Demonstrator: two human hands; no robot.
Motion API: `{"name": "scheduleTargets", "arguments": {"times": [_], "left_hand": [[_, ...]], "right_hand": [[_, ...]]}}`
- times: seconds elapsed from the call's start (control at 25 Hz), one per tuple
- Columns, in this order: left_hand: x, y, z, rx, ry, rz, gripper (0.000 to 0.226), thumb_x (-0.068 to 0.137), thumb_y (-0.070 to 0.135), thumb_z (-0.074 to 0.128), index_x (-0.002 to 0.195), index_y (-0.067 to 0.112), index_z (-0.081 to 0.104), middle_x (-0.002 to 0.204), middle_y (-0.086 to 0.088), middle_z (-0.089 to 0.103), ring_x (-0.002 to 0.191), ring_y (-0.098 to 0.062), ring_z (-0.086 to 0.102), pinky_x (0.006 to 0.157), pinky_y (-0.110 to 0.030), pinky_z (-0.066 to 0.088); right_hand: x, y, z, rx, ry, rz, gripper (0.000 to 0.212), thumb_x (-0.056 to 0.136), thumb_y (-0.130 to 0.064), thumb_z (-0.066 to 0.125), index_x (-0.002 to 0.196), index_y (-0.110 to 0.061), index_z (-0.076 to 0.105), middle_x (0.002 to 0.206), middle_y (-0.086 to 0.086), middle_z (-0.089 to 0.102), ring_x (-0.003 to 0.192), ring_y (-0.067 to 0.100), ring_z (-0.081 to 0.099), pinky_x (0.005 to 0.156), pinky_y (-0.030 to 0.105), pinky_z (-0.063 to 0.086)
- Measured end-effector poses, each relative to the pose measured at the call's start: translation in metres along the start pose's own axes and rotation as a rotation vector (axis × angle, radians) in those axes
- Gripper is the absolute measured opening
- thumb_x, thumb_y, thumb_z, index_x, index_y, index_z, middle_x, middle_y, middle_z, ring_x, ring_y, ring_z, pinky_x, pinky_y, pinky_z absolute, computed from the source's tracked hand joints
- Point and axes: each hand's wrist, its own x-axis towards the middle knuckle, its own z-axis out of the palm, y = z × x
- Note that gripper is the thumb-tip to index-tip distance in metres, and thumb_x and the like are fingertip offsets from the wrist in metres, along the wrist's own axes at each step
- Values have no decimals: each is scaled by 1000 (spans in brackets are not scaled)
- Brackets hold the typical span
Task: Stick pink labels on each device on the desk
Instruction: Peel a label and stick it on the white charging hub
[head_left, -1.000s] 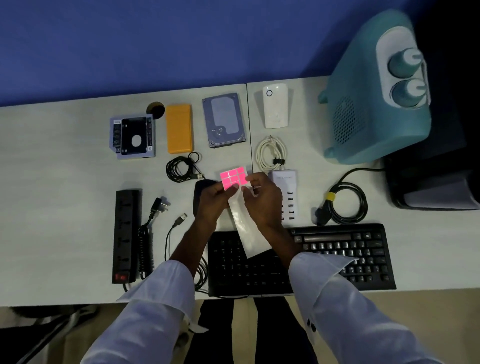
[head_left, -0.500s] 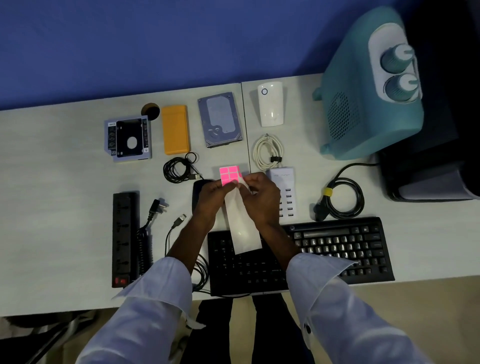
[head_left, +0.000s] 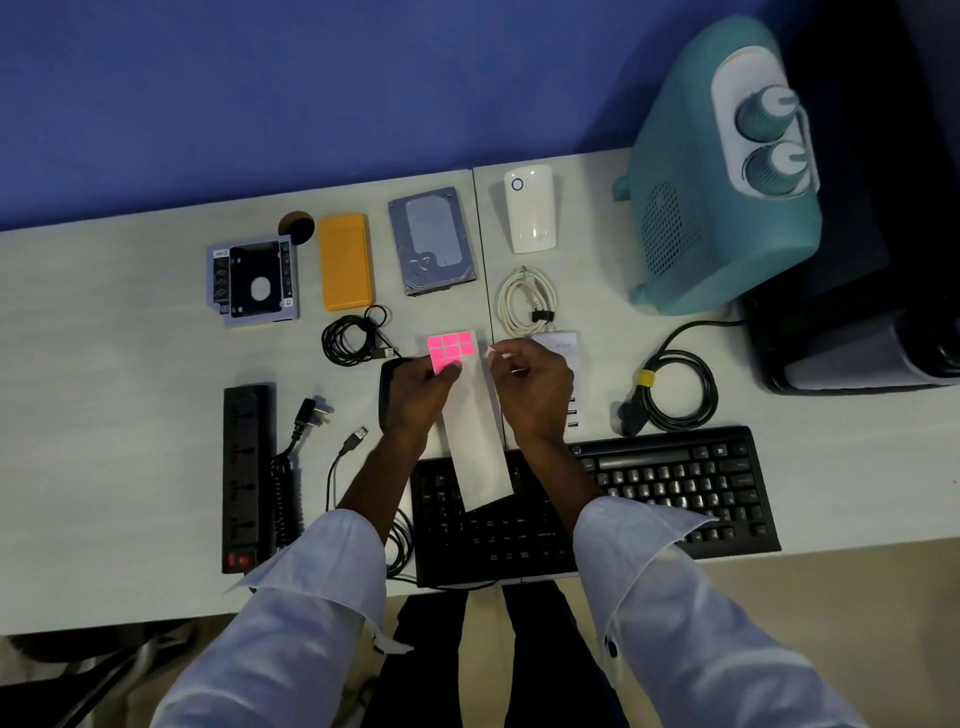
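Note:
My left hand holds a white backing sheet by its top, where several pink labels sit in a block. Just to its right, my right hand has its fingertips pinched on a small pale piece that looks like a peeled label. Along the back of the desk lie a drive caddy, an orange case, a hard drive and a white device. A black mouse and a white USB hub are partly hidden by my hands. None of these shows a pink label.
A black keyboard lies at the front edge and a power strip to the left. Coiled cables: black, white, black with yellow tie. A teal appliance and a black machine stand right.
My right hand has pulled a little to the right, away from the sheet, with a small piece pinched in its fingertips. More of the pink block shows now.

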Motion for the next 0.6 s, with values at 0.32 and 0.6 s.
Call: {"name": "scheduleTargets", "arguments": {"times": [0.32, 0.6], "left_hand": [[-11, 1, 11, 262, 179, 219, 55, 76, 15, 76, 128, 14, 56, 123, -3, 63, 105, -17, 61, 89, -31, 52], [-39, 2, 84, 487, 56, 444, 83, 71, 45, 75, 137, 5, 45, 129, -20, 48, 114, -38, 52, 92, -42, 49]], "right_hand": [[-11, 7, -32, 173, -23, 163, 22, 78, -1, 69, 91, -17, 79, 86, -6, 77, 78, 5, 71, 79, 21, 56], [-11, 26, -72, 264, 147, 220, 24, 78, -3, 74, 99, -13, 75, 76, 5, 75, 72, 21, 73, 75, 41, 61]]}}
